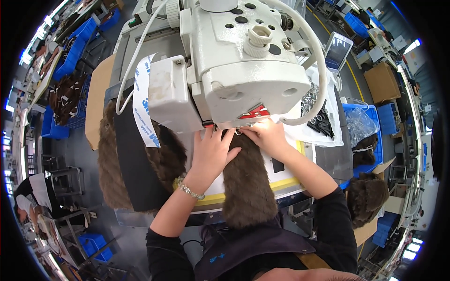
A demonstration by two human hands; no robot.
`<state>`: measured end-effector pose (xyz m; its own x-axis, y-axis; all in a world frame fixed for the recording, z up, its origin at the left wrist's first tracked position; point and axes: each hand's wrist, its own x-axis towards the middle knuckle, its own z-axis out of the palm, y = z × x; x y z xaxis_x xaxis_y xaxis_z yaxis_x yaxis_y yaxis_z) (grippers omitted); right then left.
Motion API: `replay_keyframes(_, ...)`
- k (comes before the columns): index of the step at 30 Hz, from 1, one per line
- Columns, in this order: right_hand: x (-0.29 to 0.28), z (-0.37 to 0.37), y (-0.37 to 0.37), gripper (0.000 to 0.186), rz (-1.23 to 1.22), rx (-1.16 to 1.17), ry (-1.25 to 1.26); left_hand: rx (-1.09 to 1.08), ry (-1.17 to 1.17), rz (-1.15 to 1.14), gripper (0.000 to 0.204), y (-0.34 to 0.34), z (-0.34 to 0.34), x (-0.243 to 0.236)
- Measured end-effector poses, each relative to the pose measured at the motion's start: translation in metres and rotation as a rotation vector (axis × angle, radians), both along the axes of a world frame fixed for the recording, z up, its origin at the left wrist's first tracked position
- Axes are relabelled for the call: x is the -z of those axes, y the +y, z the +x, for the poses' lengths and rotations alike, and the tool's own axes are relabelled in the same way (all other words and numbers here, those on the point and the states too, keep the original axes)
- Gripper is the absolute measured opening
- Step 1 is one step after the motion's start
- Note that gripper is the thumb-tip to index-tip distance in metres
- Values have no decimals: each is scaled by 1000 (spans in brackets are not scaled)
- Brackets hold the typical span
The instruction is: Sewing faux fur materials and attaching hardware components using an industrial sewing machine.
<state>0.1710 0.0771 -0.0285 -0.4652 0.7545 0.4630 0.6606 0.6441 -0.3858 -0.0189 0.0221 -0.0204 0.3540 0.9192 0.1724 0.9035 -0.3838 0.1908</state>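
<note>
A long brown fur strip (248,187) runs from under the head of the white sewing machine (243,79) toward my body. My left hand (215,147) lies at its left edge, fingers stretched out and reaching under the machine. My right hand (265,136) pinches at the strip's far end, where a small metal ring (238,132) shows; exactly what those fingertips grip is partly hidden. Left of me, more brown fur (112,168) lies with a black band (131,173) over it, and a white printed strip (145,117) hangs from the machine.
To the right are a white sheet with small hardware (321,122), a screen (337,52), a blue bin (370,117) with plastic and fur, and a fur bundle (365,201). Blue crates (70,56) stand along the left aisle; people work at benches (42,206) there.
</note>
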Motion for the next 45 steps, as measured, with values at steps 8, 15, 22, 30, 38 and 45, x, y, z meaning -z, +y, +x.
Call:
replay_keyframes(8,7,0,5,14,-105,-32,71,0,-24,-33,58,-5,0,2)
replay_keyframes(15,10,2,7,17,-278,23,106,-13,-29,-3,56,-6,2,4)
replay_keyframes(22,15,3,9,20,-367,23,133,-11,-35,52,53,-5,1,1)
replay_keyframes(30,14,-1,4,21,-231,14,146,-76,-32,-90,59,1,12,-4)
replay_keyframes(38,-7,1,-39,45,161,-34,-426,-87,0,-40,53,4,15,1)
replay_keyframes(45,-10,-17,-56,54,71,55,-542,-6,14,25,50,2,3,-1)
